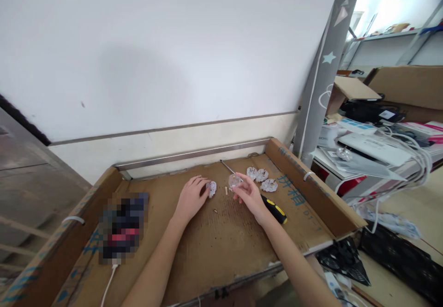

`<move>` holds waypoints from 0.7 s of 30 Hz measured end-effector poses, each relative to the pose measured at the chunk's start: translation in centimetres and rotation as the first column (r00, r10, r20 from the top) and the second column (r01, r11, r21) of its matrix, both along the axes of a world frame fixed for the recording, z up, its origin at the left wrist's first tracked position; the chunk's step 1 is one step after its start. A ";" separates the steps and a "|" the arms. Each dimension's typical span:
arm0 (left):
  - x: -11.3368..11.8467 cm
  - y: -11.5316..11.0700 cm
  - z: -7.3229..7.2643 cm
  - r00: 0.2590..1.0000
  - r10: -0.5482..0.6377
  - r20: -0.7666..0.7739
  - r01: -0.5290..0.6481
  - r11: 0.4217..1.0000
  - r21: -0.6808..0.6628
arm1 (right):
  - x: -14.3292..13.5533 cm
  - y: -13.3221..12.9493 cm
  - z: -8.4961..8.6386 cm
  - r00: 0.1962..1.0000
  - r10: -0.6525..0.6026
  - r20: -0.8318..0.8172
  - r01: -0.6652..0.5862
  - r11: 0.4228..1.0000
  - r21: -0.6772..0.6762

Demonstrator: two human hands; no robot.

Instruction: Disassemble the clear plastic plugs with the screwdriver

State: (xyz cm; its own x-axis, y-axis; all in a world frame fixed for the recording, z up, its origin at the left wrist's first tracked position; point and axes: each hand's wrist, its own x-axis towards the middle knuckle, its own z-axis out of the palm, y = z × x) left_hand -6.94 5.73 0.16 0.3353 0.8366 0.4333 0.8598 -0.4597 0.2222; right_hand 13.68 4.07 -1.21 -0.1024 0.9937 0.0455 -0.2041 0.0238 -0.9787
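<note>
A clear plastic plug piece (212, 189) rests on the cardboard, its left edge between the thumb and fingertips of my left hand (193, 195). Pinched in my right hand (249, 195) is a round, see-through plug cover (234, 180), held just above the board. Between the hands lies a small pale strip (226, 190), and nearer to me a tiny metal part (215, 211). A screwdriver (276, 210) with a black and yellow handle passes under my right hand, its shaft pointing to the back. Several clear plugs (262, 175) with metal pins sit beyond my right fingers.
The cardboard work surface (207, 251) has raised cardboard sides (311, 191) at left and right. A pixelated dark object (124, 226) with a white cable (109, 284) lies at left. A white wall (173, 57) stands behind. At right, a cluttered table (374, 145) holds boxes and cables.
</note>
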 end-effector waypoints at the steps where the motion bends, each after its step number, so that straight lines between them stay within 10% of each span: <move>1: -0.3 -0.1 0.0 1.000 0.004 0.011 -0.004 1.000 0.002 | -0.1 -0.1 0.1 1.000 -0.003 0.005 0.003 1.000 0.004; 9: 2.3 -0.9 0.5 1.000 0.020 0.014 -0.022 0.987 0.160 | -0.1 -0.4 0.3 0.997 -0.059 0.049 0.055 0.995 0.082; 21: 5.1 -0.3 0.2 0.992 -0.102 -0.077 0.102 0.995 -0.001 | -0.2 -0.5 0.0 0.984 -0.097 0.150 0.072 0.984 0.164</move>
State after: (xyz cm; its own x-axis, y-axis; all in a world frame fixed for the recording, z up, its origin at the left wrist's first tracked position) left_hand -1.88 5.38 0.39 0.4513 0.7951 0.4052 0.8229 -0.5465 0.1558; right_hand 13.53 3.54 -1.17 -0.0364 0.9807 0.1919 -0.0389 0.1905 -0.9809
